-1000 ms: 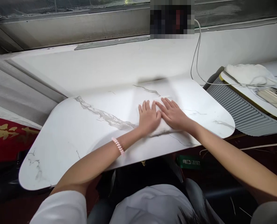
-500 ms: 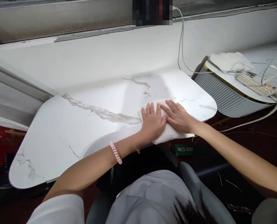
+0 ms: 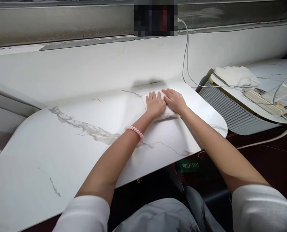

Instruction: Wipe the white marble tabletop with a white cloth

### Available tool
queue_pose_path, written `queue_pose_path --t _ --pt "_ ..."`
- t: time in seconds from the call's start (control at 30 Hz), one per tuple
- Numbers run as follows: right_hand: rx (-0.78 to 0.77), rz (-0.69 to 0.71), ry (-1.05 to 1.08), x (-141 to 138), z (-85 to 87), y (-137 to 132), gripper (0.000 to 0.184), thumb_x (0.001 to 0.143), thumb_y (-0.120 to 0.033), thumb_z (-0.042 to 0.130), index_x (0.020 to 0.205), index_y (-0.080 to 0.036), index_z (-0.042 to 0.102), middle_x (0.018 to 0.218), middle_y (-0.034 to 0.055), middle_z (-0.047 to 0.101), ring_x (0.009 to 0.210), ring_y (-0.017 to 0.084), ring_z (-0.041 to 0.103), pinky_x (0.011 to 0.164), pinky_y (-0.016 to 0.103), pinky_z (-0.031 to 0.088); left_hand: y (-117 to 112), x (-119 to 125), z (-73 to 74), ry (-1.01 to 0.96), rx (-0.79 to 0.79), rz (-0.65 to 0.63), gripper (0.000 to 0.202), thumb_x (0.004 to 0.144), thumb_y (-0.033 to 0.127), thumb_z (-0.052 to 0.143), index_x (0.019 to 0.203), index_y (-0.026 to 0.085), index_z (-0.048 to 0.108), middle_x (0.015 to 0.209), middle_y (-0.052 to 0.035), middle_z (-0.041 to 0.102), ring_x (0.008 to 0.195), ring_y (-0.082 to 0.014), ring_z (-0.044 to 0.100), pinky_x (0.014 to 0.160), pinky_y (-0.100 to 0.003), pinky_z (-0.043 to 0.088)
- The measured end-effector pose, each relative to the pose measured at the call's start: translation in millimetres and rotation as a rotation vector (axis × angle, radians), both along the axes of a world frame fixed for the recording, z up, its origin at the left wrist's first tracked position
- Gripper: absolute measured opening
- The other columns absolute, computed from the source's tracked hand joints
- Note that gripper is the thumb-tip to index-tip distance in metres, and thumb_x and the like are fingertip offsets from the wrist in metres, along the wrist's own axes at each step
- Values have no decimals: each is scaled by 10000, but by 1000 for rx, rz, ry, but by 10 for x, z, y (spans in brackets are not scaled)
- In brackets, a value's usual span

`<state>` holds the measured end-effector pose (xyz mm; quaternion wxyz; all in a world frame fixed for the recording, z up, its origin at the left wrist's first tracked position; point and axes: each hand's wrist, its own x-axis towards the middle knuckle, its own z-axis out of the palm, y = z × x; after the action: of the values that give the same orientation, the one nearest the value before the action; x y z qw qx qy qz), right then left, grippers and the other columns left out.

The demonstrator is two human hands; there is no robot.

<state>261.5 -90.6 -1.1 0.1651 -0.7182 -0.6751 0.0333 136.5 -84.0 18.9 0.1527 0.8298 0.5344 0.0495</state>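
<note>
White cloth (image 3: 168, 113) lies directly beneath the left hand (image 3: 155, 104) and right hand (image 3: 175, 101), both flattened and unclenched, on the counter (image 3: 73, 161) just right of frame centre.

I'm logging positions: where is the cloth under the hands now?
The white cloth lies just right of centre in the head view, on the marbled table near its back edge by the wall, beneath the left hand and right hand.

Left grip (image 3: 156, 105) and right grip (image 3: 175, 101) lie (palms down) on a white cloth (image 3: 168, 113).
</note>
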Motion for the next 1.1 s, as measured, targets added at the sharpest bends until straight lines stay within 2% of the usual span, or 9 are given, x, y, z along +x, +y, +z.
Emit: queue_pose_path --t 0.13,0.27,0.43,0.57,0.67,0.77,0.9,1.0,1.1 --pt "16 -6 22 139 9 380 565 969 -275 304 1488 -185 509 1558 111 484 1457 280 396 1194 519 301 428 146 -91 -55 82 18 603 1032 320 242 1598 118 288 1686 -117 245 1570 -254 165 1283 -413 97" --pt "22 -23 22 252 28 658 571 960 -263 301 1485 -177 507 1545 105 499 1439 275 408 1189 504 308 718 294 -132 -67 142 14 592 1026 309 248 1578 116 339 1656 -114 323 1547 -262 238 1279 -415 142" --pt "42 -7 32 356 23 813 572 953 -258 301 1474 -165 517 1544 106 501 1429 286 419 1176 507 318 883 393 -133 -52 174 -2 582 1023 300 246 1568 130 358 1639 -118 350 1533 -264 260 1271 -435 170" --pt "45 33 -21 383 8 788 570 971 -262 268 1485 -171 499 1554 111 489 1424 291 428 1164 514 340 866 400 -139 -48 191 -3 577 1021 285 251 1569 133 354 1644 -117 346 1534 -258 264 1273 -450 164" --pt "8 32 -57 380 -6 625 584 983 -270 261 1523 -155 451 1594 120 433 1466 305 379 1184 528 317 676 379 -128 -28 175 -11 578 1026 285 257 1572 116 342 1656 -128 321 1548 -280 238 1274 -486 142" --pt "-38 34 -70 385 -17 298 587 1000 -298 262 1555 -174 407 1630 99 379 1506 307 322 1214 546 269 311 355 -110 -12 145 -24 588 1035 292 249 1581 84 310 1669 -154 276 1564 -306 178 1274 -521 106" --pt "-69 49 -114 402 -12 -351 586 1023 -344 230 1568 -190 379 1654 92 333 1526 299 288 1230 542 257 -292 343 -110 -28 113 -65 605 1039 306 249 1583 43 282 1668 -202 239 1566 -342 139 1269 -559 89" --pt "-74 8 -132 426 -11 -910 602 1027 -366 210 1570 -161 370 1657 114 319 1532 302 276 1237 545 252 -735 352 -127 -32 115 -147 606 1043 320 256 1584 48 283 1666 -204 241 1565 -352 132 1266 -573 92" --pt "-66 -49 -126 483 -36 -1447 604 1029 -393 193 1575 -198 363 1657 93 324 1533 287 279 1236 559 265 -1152 384 -142 -37 131 -226 604 1044 326 275 1577 42 293 1658 -219 254 1557 -362 154 1265 -574 125"
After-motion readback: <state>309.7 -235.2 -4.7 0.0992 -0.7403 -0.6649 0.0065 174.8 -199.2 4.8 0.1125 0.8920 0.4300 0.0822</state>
